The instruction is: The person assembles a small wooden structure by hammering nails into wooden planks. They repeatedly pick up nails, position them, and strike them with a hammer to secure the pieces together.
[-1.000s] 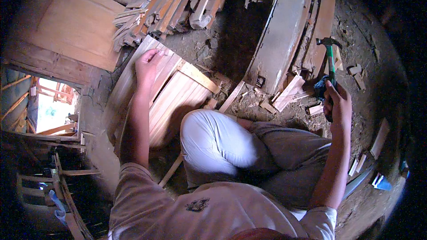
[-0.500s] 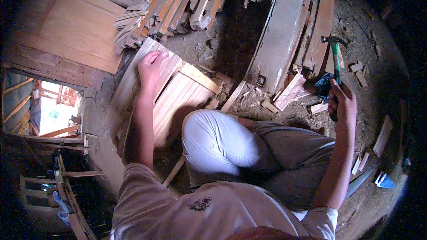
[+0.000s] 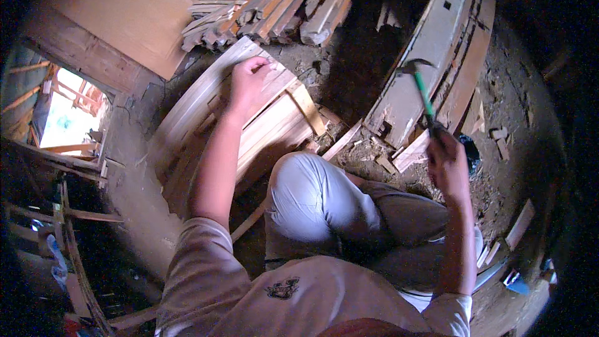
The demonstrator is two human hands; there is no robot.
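Observation:
My right hand (image 3: 448,166) is wrapped round the grip of a claw hammer (image 3: 423,92) with a green handle and dark metal head. The hammer is raised, its head tilted up and to the left. My left hand (image 3: 248,86) pinches thumb and fingers together over the far end of a pale wooden panel (image 3: 209,81) of several boards. Whatever is between those fingertips is too small to make out. A lighter crosspiece (image 3: 306,107) runs across the panel's end, beside my left hand.
Stacked lumber (image 3: 274,6) lies beyond the panel. Long weathered boards (image 3: 409,75) stretch away at the right, with wood scraps (image 3: 409,156) strewn on the dirt floor near them. A large wooden sheet (image 3: 131,12) stands at the far left, above a bright opening (image 3: 65,112).
My right hand has swung the hammer inward to the left, and its head now tilts left. My left hand stays pinched at the panel's end. The whole view has shifted somewhat.

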